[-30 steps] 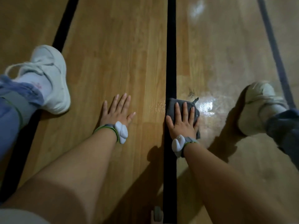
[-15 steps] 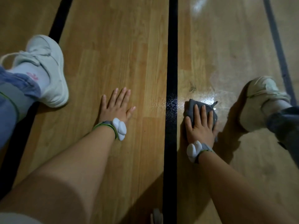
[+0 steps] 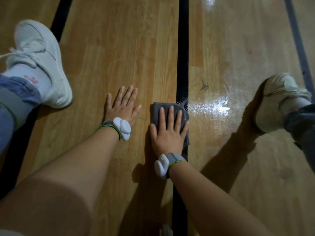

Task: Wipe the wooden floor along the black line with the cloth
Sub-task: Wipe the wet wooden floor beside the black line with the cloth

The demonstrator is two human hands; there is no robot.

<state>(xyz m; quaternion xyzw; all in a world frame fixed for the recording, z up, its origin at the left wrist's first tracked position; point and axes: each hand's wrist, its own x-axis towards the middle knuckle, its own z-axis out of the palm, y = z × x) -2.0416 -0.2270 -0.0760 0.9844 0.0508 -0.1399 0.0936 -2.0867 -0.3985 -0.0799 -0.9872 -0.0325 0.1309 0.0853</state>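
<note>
Near the frame's centre we press our right hand, fingers straight, flat on the grey cloth, which lies partly over the black line. Our left hand rests flat, fingers spread, on the wooden floor just left of it, holding nothing.

Sports hall, wooden floor, black line

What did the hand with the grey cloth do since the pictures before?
The right hand slid the cloth leftward: half a second ago it lay wholly right of the black line, now it covers the line and reaches the floor left of it. Nothing was taken up or let go. The left hand stayed flat on the floor.
</note>
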